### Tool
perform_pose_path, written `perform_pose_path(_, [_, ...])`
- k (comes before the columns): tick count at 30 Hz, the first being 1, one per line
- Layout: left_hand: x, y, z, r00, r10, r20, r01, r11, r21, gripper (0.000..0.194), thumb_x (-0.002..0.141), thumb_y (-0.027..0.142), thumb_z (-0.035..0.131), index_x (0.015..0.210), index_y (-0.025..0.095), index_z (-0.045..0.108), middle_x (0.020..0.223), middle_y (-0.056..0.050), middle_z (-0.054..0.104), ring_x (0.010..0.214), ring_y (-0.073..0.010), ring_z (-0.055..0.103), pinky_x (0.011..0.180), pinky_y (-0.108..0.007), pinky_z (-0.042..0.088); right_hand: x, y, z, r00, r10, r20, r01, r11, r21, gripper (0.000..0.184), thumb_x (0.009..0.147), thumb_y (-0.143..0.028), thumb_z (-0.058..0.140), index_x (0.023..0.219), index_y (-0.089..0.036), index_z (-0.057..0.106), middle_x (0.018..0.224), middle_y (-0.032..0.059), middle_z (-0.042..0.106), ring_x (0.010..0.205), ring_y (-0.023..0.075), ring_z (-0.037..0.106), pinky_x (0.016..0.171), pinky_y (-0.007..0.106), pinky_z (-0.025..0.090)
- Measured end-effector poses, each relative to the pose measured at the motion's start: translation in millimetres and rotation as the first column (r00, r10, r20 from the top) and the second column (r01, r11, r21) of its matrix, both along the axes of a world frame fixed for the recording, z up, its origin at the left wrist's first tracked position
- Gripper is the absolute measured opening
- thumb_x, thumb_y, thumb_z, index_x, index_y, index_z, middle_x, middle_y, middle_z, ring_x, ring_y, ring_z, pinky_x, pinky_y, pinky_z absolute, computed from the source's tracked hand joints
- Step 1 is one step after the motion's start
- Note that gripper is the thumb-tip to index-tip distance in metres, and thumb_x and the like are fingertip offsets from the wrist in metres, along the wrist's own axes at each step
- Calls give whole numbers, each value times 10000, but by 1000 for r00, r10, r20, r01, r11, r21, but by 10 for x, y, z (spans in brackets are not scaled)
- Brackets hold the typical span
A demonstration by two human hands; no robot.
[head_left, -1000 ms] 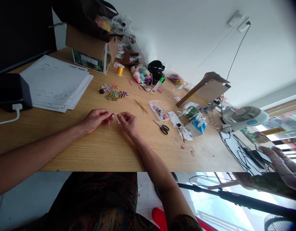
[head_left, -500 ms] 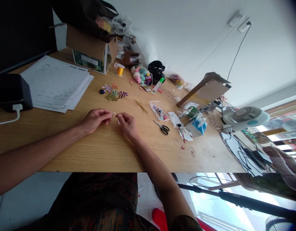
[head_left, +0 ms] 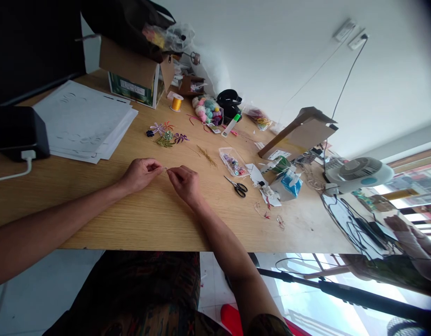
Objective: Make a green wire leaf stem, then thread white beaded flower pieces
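My left hand (head_left: 141, 174) and my right hand (head_left: 184, 183) meet just above the table, each with thumb and finger pinched. Between their fingertips is a tiny pale piece (head_left: 165, 169), too small to name. Beyond them lie small wire-like flowers: a lilac one (head_left: 157, 128), a dark purple one (head_left: 181, 137) and a pale green one (head_left: 168, 135). A bundle of thin golden stems (head_left: 206, 155) rests farther right. Beside a clear tray of beads (head_left: 232, 163) lie black-handled scissors (head_left: 239, 187).
Paper sheets (head_left: 85, 121) and a black power block (head_left: 21, 132) are at left. A yellow thread spool (head_left: 176, 103), pompoms (head_left: 207, 110) and a glue bottle (head_left: 231, 125) stand at the back. A white fan (head_left: 362, 172) and tangled cables (head_left: 355, 224) are at right; another person's arm (head_left: 407, 238) shows there.
My fingertips have come closer together, and the pale loop seen between them before now shows only as a tiny bit. My right-hand fingers have curled in more. The view has shifted slightly.
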State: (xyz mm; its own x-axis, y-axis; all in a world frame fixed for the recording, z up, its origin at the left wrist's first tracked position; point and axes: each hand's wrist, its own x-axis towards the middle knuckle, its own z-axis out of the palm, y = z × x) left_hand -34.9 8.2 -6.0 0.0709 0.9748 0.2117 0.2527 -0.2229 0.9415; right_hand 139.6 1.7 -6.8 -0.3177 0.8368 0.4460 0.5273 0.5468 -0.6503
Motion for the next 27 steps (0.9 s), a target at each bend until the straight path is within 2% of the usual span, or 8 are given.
perform_pose_path(4, [36, -42, -2, 990, -121, -76, 123, 992, 30, 225, 701, 399, 679, 682, 175, 681, 647, -19, 661, 598, -149, 552, 576, -253, 413, 72, 65, 13, 995, -80, -56, 82, 996, 35, 247, 922, -319, 528, 851, -174, 715, 744, 46, 635, 673, 131, 572, 677, 250, 440])
perform_pose_path(9, [45, -65, 28, 978, -210, 5, 210, 978, -5, 210, 719, 389, 673, 717, 179, 682, 580, 12, 582, 533, -123, 494, 526, -248, 379, 116, 165, -83, 989, -94, -115, 86, 994, -67, 223, 896, -319, 569, 828, -170, 721, 756, 39, 674, 662, 121, 576, 666, 243, 444])
perform_pose_path(13, [27, -52, 67, 973, -155, 172, 172, 981, -88, 204, 694, 381, 699, 727, 184, 657, 520, 37, 499, 468, -101, 415, 481, -251, 340, 81, 159, -134, 991, -38, -129, 20, 990, -143, 227, 891, -317, 576, 836, -155, 725, 747, 39, 679, 661, 116, 581, 642, 236, 438])
perform_pose_path(16, [38, -54, 116, 950, -84, 301, 129, 983, -132, 203, 659, 368, 716, 676, 183, 634, 552, 25, 527, 465, -88, 412, 474, -248, 338, 36, 100, -117, 995, 36, -91, -47, 991, -123, 219, 895, -298, 576, 846, -148, 728, 750, 39, 674, 667, 109, 579, 635, 227, 428])
perform_pose_path(19, [51, -60, 144, 937, -8, 349, 74, 981, -177, 199, 635, 347, 722, 631, 178, 617, 553, 22, 530, 454, -73, 397, 452, -233, 304, 5, 50, -94, 994, 101, -41, -104, 992, -75, 206, 898, -269, 580, 836, -142, 729, 727, 32, 659, 649, 98, 563, 631, 220, 419])
perform_pose_path(22, [41, -47, 116, 958, 39, 285, 13, 984, -179, 217, 633, 360, 722, 605, 178, 607, 522, 27, 523, 446, -75, 385, 446, -231, 299, -1, 36, -88, 990, 139, -13, -139, 990, -1, 201, 900, -245, 580, 817, -137, 726, 697, 23, 639, 622, 91, 546, 621, 217, 416])
perform_pose_path(25, [12, -18, 49, 993, 51, 109, -39, 994, -107, 241, 634, 404, 722, 626, 181, 631, 535, 15, 569, 489, -105, 450, 483, -239, 354, 14, 39, -76, 992, 122, 22, -124, 989, 76, 209, 915, -246, 561, 829, -142, 720, 693, 22, 624, 620, 96, 544, 617, 220, 421])
perform_pose_path(27, [-1, -5, 3, 999, 31, -16, -31, 999, -34, 255, 658, 427, 701, 660, 176, 654, 597, -8, 634, 548, -131, 516, 535, -248, 400, 32, 43, -55, 996, 77, 51, -82, 991, 108, 213, 928, -257, 545, 847, -154, 714, 703, 24, 620, 628, 103, 550, 624, 226, 429])
